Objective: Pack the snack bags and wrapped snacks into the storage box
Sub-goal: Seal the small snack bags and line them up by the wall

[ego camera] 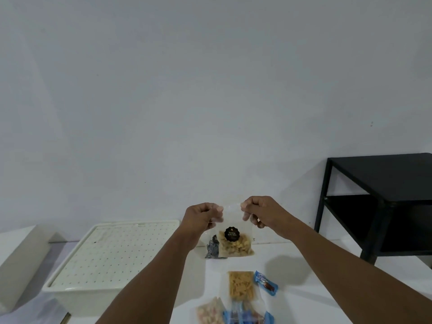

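Note:
I hold a clear snack bag [236,244] of yellow crackers with a black round label up above the table. My left hand [203,217] pinches its top left corner and my right hand [259,212] pinches its top right corner. The cream storage box [109,258] stands at the left with its dotted lid on. On the white table [292,307] lie another clear bag of yellow snacks [240,285], a blue wrapped snack [266,282], a bag of pale snacks [210,312] and more blue wrapped snacks [247,318]. A dark grey packet [212,250] sits behind the held bag.
A black side table with a lower shelf [383,202] stands at the right against the white wall. A white block [21,260] lies at the far left beside the box.

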`<state>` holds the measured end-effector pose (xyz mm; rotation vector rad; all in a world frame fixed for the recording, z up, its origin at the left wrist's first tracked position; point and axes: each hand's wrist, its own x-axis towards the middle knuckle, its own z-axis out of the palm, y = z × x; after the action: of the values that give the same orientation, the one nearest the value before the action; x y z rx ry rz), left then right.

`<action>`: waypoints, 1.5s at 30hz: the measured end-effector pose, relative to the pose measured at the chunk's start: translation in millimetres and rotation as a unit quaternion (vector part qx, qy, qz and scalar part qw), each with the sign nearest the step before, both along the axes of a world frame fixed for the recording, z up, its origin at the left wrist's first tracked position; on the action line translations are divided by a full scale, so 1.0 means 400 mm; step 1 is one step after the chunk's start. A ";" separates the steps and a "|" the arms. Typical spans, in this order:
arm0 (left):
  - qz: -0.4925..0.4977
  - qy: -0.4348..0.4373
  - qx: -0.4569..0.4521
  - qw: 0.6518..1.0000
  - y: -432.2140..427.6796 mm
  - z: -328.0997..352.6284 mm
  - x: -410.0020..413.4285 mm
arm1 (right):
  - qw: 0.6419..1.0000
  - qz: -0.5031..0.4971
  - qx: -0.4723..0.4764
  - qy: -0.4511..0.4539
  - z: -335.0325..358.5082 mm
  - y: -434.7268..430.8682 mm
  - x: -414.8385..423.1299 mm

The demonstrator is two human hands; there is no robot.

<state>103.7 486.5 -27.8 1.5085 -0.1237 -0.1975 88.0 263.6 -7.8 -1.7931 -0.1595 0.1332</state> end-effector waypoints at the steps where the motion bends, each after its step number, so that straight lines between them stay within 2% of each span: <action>1: -0.008 -0.007 0.005 1.000 0.003 0.003 0.003 | 1.000 0.003 -0.009 0.001 0.001 0.004 0.000; 8: -0.038 -0.011 0.014 0.999 -0.005 0.010 0.012 | 0.998 0.000 -0.039 -0.039 0.006 0.025 0.011; 12: -0.023 0.020 -0.054 0.998 -0.010 0.000 0.010 | 0.998 -0.003 -0.041 -0.045 0.012 0.021 0.012; 16: 0.000 0.035 -0.100 0.994 -0.014 -0.017 0.005 | 1.000 -0.016 -0.019 -0.014 -0.001 0.020 0.011; 21: 0.014 0.018 -0.070 0.997 -0.017 -0.027 0.005 | 0.999 -0.020 -0.034 0.005 -0.013 0.027 0.006; 28: -0.016 0.036 -0.083 0.996 -0.017 -0.028 0.000 | 0.996 -0.012 -0.064 -0.054 -0.003 0.032 0.009; 38: 0.025 -0.051 -0.007 0.998 -0.022 -0.036 0.007 | 0.993 -0.005 -0.111 -0.047 -0.019 0.062 0.012; 42: 0.015 -0.018 -0.031 0.999 -0.025 -0.042 -0.005 | 0.987 -0.008 -0.147 -0.061 -0.032 0.062 0.020; 45: -0.023 0.001 -0.011 1.000 -0.015 -0.039 0.000 | 0.984 -0.007 -0.166 -0.072 -0.034 0.058 0.020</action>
<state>103.7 480.7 -43.4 1.4836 -0.1596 -0.2333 96.2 286.7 -21.6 -2.1367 -0.2386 0.0193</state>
